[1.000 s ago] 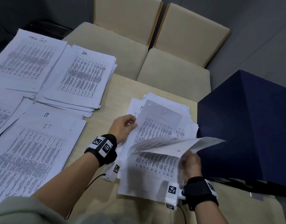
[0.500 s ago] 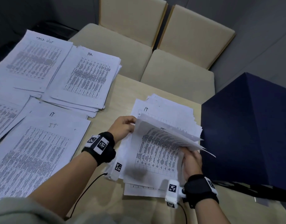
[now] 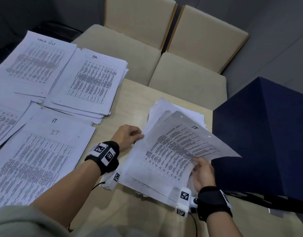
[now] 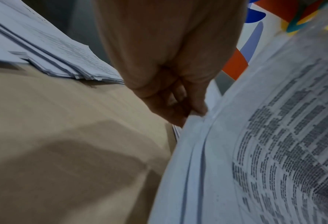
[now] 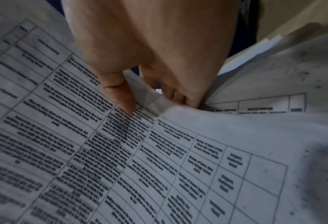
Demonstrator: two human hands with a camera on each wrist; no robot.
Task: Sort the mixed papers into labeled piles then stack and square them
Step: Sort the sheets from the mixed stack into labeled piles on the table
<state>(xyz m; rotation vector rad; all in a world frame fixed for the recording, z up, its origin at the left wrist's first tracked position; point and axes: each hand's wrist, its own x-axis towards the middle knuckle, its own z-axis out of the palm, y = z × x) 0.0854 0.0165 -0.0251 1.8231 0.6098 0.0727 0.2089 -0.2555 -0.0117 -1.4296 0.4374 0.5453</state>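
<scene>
On the beige table (image 3: 130, 103) a loose mixed pile (image 3: 166, 106) lies in front of me. Both hands hold a few lifted sheets (image 3: 174, 147) above it; the top one bears a printed table and a handwritten "IT". My left hand (image 3: 139, 136) pinches their left edge, thumb against fingers, as the left wrist view shows (image 4: 196, 112). My right hand (image 3: 196, 164) grips the near right edge, raising that side. In the right wrist view its thumb (image 5: 127, 104) lies on the print and its fingers curl underneath. Sorted piles lie to the left: "TASK LIST" (image 3: 36, 62), "HA" (image 3: 92, 79), "IT" (image 3: 37, 159).
A tall navy box (image 3: 267, 134) stands right beside the mixed pile, against the raised sheets' right corner. Two cream chairs (image 3: 188, 77) are pushed in at the table's far edge. Another printed pile (image 3: 2, 120) shows at the far left. A cable runs from each wrist band.
The right hand has swung the raised sheets from folded over to spread out, so the "IT" page now faces up and tilts toward the navy box. The left hand stays on the left edge.
</scene>
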